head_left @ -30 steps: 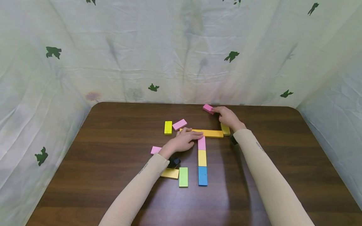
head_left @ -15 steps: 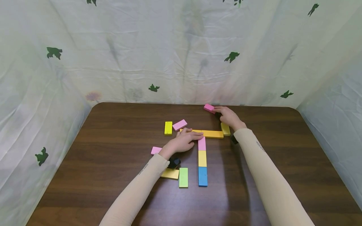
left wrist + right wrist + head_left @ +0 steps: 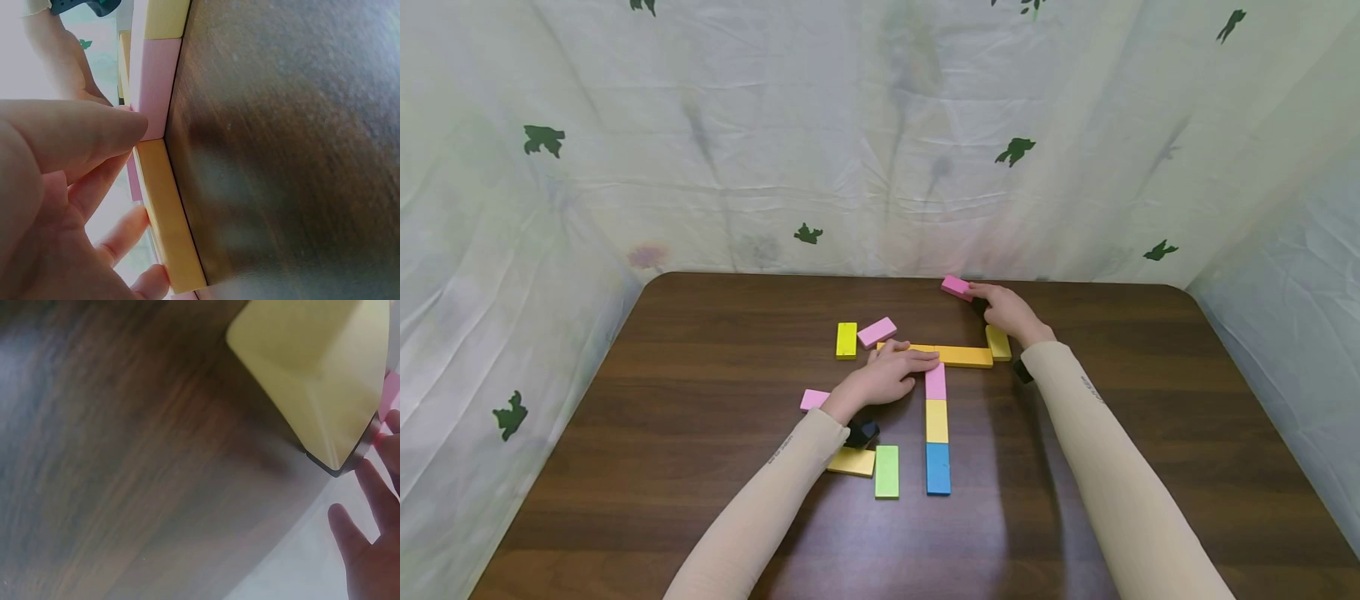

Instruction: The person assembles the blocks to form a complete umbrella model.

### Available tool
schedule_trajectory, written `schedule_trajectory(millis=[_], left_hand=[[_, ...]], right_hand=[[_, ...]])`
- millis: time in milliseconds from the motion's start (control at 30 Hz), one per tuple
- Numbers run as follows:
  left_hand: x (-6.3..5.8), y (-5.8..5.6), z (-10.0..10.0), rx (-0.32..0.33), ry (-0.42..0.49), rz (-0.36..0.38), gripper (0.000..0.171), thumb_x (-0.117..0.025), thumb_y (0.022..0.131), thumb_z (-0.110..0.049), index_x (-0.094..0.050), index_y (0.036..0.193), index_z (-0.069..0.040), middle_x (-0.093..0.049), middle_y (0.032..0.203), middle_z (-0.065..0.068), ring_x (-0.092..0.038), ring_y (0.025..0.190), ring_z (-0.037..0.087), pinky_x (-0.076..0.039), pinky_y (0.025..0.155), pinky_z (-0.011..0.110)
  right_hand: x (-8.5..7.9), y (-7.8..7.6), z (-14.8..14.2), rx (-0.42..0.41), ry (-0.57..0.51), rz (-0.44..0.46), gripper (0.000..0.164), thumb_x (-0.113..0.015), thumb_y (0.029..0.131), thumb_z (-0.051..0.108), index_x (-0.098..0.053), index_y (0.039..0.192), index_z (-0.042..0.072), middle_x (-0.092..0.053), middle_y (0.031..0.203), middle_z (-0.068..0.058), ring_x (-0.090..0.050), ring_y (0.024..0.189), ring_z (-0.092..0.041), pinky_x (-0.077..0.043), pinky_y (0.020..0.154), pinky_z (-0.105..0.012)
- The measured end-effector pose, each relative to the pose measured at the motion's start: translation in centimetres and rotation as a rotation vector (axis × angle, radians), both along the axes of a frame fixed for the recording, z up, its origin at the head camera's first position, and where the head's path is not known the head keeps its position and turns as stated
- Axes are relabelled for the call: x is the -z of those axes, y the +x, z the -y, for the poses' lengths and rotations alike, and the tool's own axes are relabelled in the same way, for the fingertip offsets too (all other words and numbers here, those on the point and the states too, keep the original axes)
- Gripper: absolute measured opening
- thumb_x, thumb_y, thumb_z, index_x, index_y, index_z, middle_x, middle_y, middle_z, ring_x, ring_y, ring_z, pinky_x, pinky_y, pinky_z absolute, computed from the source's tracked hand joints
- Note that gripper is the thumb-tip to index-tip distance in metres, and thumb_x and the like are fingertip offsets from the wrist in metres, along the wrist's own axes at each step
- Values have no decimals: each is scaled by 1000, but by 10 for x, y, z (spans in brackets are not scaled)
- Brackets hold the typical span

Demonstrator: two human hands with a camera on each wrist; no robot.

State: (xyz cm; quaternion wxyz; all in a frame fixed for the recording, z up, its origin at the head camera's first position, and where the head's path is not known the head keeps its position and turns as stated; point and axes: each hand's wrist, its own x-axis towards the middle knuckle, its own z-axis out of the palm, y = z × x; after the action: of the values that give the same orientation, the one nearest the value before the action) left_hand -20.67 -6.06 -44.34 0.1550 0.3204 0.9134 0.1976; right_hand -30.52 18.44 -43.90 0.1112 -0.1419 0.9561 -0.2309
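My left hand rests with its fingers extended over the orange blocks and the end of a light pink block. In the left wrist view its thumb touches that block's side, while other fingertips meet the orange block. At the back of the table my right hand pinches one end of a bright pink block, which lies slanted. A dark block shows under the fingers, beyond a dull yellow block. The right thumb's contact is partly hidden.
A yellow block and a blue block continue the row toward the front. Left of it lie a green block, a pale yellow block and several others. The wooden table meets a white curtain behind.
The bright pink block has shifted slightly to the right, with my right hand moving along with it. My left hand stays where it was.
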Motion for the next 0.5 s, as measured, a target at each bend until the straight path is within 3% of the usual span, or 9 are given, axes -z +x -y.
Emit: schedule_trajectory(millis=[200, 367, 500], left_hand=[[1, 0, 0, -4, 7, 0, 47, -52, 96, -9, -50, 141, -22, -44, 145, -7, -25, 137, 31, -22, 103, 58], [1, 0, 0, -4, 9, -1, 47, -52, 96, -9, -50, 141, -22, -44, 145, -7, -25, 137, 31, -22, 103, 58], [1, 0, 0, -8, 12, -2, 47, -52, 96, -9, -50, 141, -22, -44, 145, -7, -25, 137, 31, -22, 103, 59]], right_hand=[[3, 1, -1, -2, -18, -4, 60, -38, 86, -9, -42, 144, 3, -37, 149, -14, -37, 131, -32, -36, 95, -44], [6, 1, -6, -14, -40, -59, 55, -37, 87, -8, -44, 142, 0, -37, 148, -16, -35, 134, -34, -34, 102, -47], [8, 4, -10, 8, -63, -94, 52, -37, 89, -7, -47, 140, -1, -41, 145, -18, -37, 132, -34, -36, 99, -46]])
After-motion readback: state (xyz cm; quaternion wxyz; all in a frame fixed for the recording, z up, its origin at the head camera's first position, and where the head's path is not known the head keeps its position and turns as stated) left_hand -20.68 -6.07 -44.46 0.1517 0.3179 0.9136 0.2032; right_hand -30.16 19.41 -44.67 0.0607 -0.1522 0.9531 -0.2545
